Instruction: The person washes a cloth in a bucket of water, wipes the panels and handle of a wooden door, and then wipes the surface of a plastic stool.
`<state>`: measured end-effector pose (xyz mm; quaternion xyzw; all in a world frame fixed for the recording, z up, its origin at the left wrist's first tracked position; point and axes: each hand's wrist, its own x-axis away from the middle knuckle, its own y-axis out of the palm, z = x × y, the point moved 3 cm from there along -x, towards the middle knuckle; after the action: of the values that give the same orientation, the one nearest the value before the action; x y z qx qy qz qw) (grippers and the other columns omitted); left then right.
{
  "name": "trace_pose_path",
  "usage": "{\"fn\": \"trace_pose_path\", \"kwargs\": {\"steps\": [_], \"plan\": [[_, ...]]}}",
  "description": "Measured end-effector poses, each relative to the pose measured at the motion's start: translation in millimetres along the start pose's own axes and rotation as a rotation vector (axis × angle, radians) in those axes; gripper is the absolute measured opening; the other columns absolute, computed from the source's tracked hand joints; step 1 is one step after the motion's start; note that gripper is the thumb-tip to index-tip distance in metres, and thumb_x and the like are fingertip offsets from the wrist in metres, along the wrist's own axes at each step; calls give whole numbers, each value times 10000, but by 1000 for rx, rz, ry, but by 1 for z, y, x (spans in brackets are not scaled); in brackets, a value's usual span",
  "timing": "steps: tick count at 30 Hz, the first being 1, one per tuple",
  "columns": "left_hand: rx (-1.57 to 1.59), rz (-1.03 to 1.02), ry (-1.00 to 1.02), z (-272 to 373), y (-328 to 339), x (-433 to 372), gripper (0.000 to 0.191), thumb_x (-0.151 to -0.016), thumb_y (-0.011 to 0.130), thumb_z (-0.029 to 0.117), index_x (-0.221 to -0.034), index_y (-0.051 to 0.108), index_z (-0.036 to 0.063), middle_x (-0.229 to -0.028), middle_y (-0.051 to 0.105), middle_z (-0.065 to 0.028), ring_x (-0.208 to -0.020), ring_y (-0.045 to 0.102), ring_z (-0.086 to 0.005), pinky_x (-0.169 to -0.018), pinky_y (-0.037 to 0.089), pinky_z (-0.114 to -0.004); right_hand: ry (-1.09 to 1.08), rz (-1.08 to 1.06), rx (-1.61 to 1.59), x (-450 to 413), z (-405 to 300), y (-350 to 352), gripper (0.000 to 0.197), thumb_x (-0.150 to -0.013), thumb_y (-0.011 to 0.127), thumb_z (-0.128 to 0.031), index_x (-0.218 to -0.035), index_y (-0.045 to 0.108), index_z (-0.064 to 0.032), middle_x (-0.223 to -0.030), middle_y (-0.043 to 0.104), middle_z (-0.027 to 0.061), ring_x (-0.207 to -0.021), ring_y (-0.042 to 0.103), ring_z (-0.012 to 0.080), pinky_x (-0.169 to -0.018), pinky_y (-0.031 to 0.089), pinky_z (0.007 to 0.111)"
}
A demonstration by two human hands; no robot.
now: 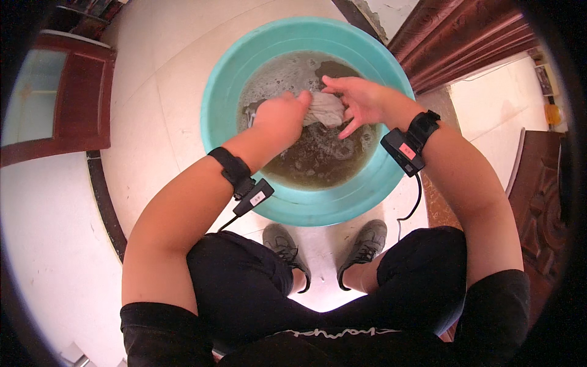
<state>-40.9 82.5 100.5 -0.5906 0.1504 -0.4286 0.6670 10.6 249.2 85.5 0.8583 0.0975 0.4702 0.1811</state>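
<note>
A wide teal plastic basin [316, 208] stands on the floor before me, holding murky brown water [316, 169] with suds on top. Above the water, my left hand [282, 114] is closed around one end of a bunched, wet light-grey cloth [326, 109]. At the cloth's right end is my right hand [360, 103], its fingers spread; whether its fingertips touch the cloth is unclear. Dark fabric [337, 69] shows in the water beyond my hands. Something dark with a whitish edge lies left of my left hand, partly hidden by it.
My shoes [367, 241] are close to the basin's near side. A dark red curtain [458, 41] hangs at the upper right. Carved dark wood furniture [539, 206] stands at the right, and a reddish-brown wooden door [85, 96] at the left. Black devices with cables are strapped to both wrists.
</note>
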Motion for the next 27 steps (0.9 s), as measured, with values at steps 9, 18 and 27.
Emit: {"fn": "trace_pose_path", "kwargs": {"steps": [9, 18, 27], "plan": [[122, 145, 87, 15, 23, 4, 383, -702, 640, 64, -1050, 504, -18, -838, 607, -171, -781, 649, -332, -618, 534, -410, -428, 468, -165, -47, 30, 2, 224, -838, 565, -242, -761, 624, -39, -705, 603, 26, -591, 550, 196, -529, 413, 364], [1540, -435, -200, 29, -1, 17, 277, -602, 646, 15, -856, 534, 25, -646, 511, -39, -493, 492, -153, -424, 378, -287, -789, 577, 712, -3, -21, 22, 243, -705, 586, -217, -667, 593, 23, -584, 494, 209, -508, 490, 254, -547, 437, 383], [1847, -720, 56, 23, -9, 16, 281, -633, 634, 39, -899, 541, 25, -718, 554, -81, -556, 546, -166, -475, 454, -277, -976, 460, 855, 30, -53, 50, 222, -717, 593, -230, -702, 632, -11, -607, 551, 172, -527, 545, 260, -549, 461, 370]]}}
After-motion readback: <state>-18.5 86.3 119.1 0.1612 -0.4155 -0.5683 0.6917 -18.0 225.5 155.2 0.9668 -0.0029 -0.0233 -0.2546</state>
